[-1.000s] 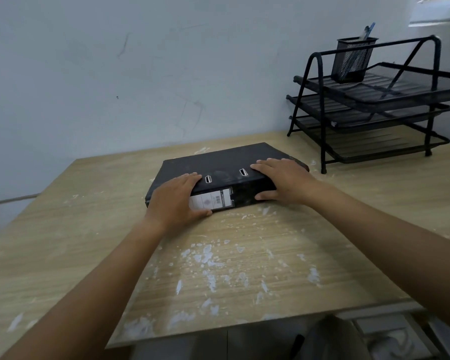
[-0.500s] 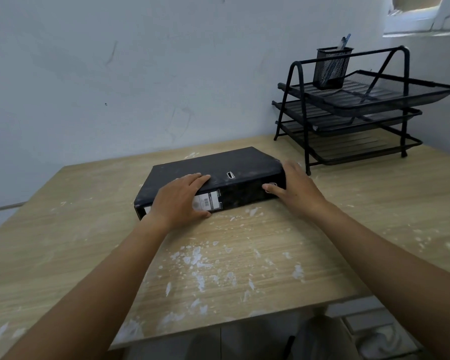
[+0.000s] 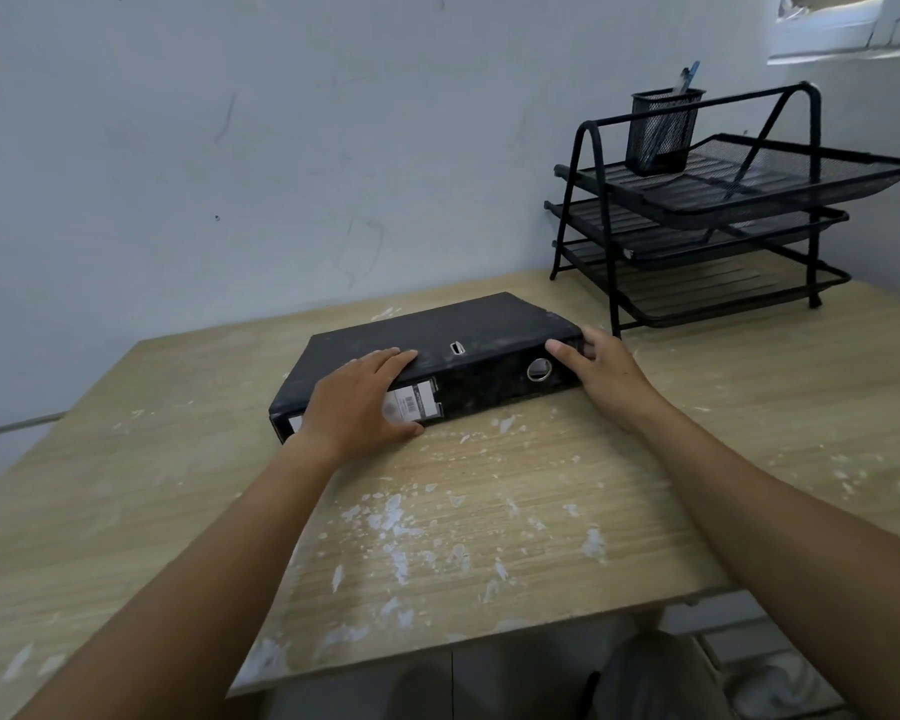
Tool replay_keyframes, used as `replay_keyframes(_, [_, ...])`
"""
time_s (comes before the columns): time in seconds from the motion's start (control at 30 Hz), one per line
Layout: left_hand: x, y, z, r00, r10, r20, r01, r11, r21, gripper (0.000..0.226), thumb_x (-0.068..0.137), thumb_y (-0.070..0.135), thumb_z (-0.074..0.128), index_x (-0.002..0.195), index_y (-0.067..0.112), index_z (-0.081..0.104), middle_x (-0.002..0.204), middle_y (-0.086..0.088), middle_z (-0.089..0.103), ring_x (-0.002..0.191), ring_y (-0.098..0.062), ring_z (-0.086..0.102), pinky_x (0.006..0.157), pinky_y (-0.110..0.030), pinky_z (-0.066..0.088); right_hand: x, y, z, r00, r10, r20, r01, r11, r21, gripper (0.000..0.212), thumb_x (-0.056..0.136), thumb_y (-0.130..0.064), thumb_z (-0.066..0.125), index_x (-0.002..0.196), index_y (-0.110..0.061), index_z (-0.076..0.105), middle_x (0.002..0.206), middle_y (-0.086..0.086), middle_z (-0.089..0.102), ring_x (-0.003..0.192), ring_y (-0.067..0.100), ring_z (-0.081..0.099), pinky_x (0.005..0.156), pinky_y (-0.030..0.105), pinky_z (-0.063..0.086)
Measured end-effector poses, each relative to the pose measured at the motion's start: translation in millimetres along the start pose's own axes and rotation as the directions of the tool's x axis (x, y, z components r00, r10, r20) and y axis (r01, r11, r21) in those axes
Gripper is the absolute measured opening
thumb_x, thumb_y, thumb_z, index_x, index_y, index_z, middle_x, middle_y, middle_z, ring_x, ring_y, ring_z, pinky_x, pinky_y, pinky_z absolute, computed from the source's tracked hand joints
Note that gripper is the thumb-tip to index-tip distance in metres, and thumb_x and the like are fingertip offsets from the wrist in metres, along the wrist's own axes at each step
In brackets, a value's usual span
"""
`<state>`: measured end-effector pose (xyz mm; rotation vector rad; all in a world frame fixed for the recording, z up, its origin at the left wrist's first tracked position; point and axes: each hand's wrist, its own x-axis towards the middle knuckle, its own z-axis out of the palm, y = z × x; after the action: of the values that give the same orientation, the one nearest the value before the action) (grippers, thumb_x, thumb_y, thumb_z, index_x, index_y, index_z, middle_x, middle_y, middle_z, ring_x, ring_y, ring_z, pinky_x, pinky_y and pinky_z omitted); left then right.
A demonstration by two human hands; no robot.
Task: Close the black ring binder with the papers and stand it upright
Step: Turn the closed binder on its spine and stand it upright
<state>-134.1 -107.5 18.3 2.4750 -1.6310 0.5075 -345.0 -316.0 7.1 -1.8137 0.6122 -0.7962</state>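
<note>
Binder [image 3: 453, 330] is lying closed and flat near the counter's [image 3: 489, 511] far edge, spine facing the person. Left hand [image 3: 357, 402] is gripping the spine's label end, right hand [image 3: 601, 374] clasping the opposite end, probably bracing to tip it upright.

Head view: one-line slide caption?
Both hands, left and right, grip the closed black ring binder lying flat on the paint-flecked wooden desk.

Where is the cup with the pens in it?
The black mesh pen cup stands on the top tray of the black wire tray rack, at the far right of the desk by the wall, beyond the binder.
</note>
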Motion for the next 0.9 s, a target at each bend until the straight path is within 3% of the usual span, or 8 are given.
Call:
replay_keyframes(0.17, [-3.9,-2.5,-2.7,0.996,-0.033,-0.085,0.032,0.999,-0.016,0.100,0.062,0.071,0.068,0.144,0.029,0.030,0.146,0.005,0.045,0.130,-0.019,0.048,0.099,-0.038,0.045,8.3,-27.2,1.9,1.000,-0.003,-0.030,0.004,0.999,0.052,0.012,0.091,-0.020,0.065,0.103,-0.020,0.064,0.104,0.007,0.071,0.104,0.027,0.067,0.096,0.045,0.051])
replay_keyframes(0.3, [-12.7,-5.4,-5.0,0.984,-0.080,-0.158,0.078,0.997,-0.021,0.103,0.062,0.062,0.074,0.146,0.024,0.028,0.141,-0.003,0.049,0.125,-0.026,0.051,0.099,-0.043,0.046,17.6,-56.2,5.7,0.996,-0.052,-0.074,0.053,0.999,0.000,0.019,0.089,-0.021,0.068,0.105,-0.012,0.066,0.101,0.006,0.072,0.100,0.025,0.068,0.086,0.034,0.052])
replay_keyframes(0.47, [-17.0,-5.6,-11.3,0.946,-0.215,-0.241,0.184,0.972,-0.145,0.086,0.068,0.050,0.074,0.138,0.017,0.038,0.134,-0.007,0.055,0.119,-0.030,0.055,0.094,-0.046,0.047,27.7,-103.0,18.8,0.980,-0.133,-0.145,0.121,0.989,-0.084,0.033,0.084,-0.027,0.073,0.100,0.001,0.065,0.102,0.019,0.071,0.098,0.033,0.065,0.088,0.047,0.051])
replay_keyframes(0.63, [-18.8,-7.1,-22.8,0.866,-0.381,-0.323,0.279,0.905,-0.320,0.083,0.068,0.060,0.071,0.134,0.022,0.041,0.124,-0.003,0.061,0.105,-0.027,0.062,0.079,-0.041,0.050,38.6,-155.4,43.9,0.938,-0.288,-0.192,0.253,0.949,-0.187,0.028,0.082,-0.031,0.074,0.100,-0.012,0.064,0.092,-0.002,0.066,0.087,0.018,0.062,0.064,0.019,0.040])
replay_keyframes(0.73, [-21.5,-11.2,-27.7,0.821,-0.461,-0.336,0.300,0.850,-0.433,0.084,0.064,0.060,0.073,0.132,0.026,0.038,0.121,0.002,0.060,0.102,-0.022,0.062,0.074,-0.036,0.050,44.4,-180.9,65.8,0.907,-0.377,-0.190,0.336,0.917,-0.214,0.042,0.084,-0.030,0.073,0.119,-0.012,0.060,0.115,0.002,0.064,0.108,0.019,0.059,0.082,0.015,0.041])
replay_keyframes(0.8, [-23.1,-14.7,-30.5,0.787,-0.519,-0.335,0.310,0.801,-0.512,0.084,0.062,0.057,0.073,0.132,0.027,0.037,0.121,0.004,0.060,0.102,-0.022,0.062,0.075,-0.036,0.050,44.0,-195.6,84.5,0.901,-0.386,-0.201,0.354,0.918,-0.178,0.067,0.085,-0.029,0.072,0.142,-0.012,0.041,0.152,0.008,0.037,0.136,0.020,0.038,0.102,0.018,0.028])
replay_keyframes(0.87, [-25.6,-18.8,-32.9,0.749,-0.578,-0.324,0.326,0.747,-0.579,0.084,0.061,0.056,0.073,0.131,0.030,0.036,0.123,0.006,0.059,0.104,-0.021,0.062,0.077,-0.036,0.050,42.0,-208.1,107.3,0.906,-0.360,-0.224,0.346,0.933,-0.102,0.088,0.087,-0.030,0.070,0.153,-0.014,0.014,0.164,0.004,0.003,0.146,0.015,0.015,0.099,0.009,0.013])
replay_keyframes(0.9, [-25.3,-18.3,-33.5,0.740,-0.594,-0.316,0.326,0.727,-0.604,0.083,0.061,0.055,0.074,0.131,0.031,0.036,0.122,0.007,0.059,0.104,-0.020,0.061,0.078,-0.036,0.050,41.2,-210.9,116.4,0.909,-0.341,-0.237,0.337,0.940,-0.060,0.094,0.088,-0.030,0.069,0.155,-0.014,0.005,0.164,0.004,-0.004,0.147,0.014,0.009,0.096,0.006,0.008])
